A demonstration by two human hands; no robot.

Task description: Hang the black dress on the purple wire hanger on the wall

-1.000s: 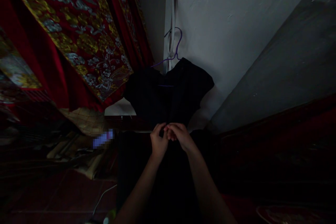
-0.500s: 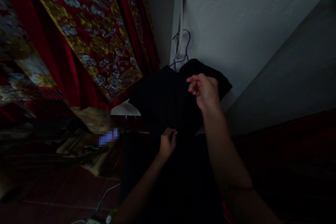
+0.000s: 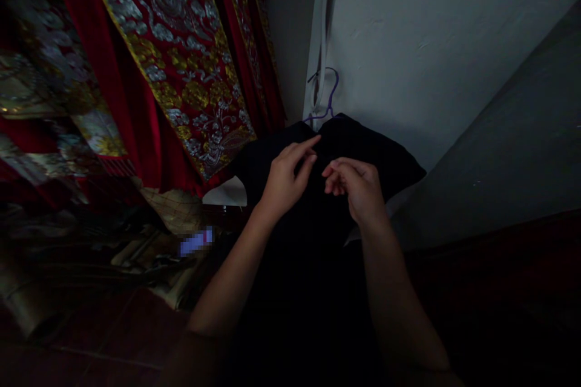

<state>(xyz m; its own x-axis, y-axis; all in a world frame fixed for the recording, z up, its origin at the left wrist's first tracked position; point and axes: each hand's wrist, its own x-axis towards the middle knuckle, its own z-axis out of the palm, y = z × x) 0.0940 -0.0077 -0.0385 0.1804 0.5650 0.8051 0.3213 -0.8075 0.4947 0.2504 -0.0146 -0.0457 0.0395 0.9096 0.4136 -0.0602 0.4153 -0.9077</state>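
A black short-sleeved garment (image 3: 372, 145) hangs from a thin purple hanger (image 3: 333, 97) against the wall. My left hand (image 3: 288, 175) is at the upper front of the garment, just below the neckline. Its index finger stretches toward the collar and the thumb stands apart. Close beside it on the right is my right hand (image 3: 363, 187), over the garment's chest, with fingers curled and thumb against the index finger. Whether it pinches cloth or something tiny is too dark to make out.
Red cloth with gold and silver embroidery (image 3: 195, 91) hangs on the left. A white strap (image 3: 323, 24) runs down the wall (image 3: 431, 42) to the hanger hook. A pixelated blue item (image 3: 196, 242) lies among dim clutter above the tiled floor (image 3: 109, 326).
My left hand has risen from the lower front of the garment to near the neckline, its fingers now extended. My right hand stays curled, now lower in view. The view has shifted slightly.
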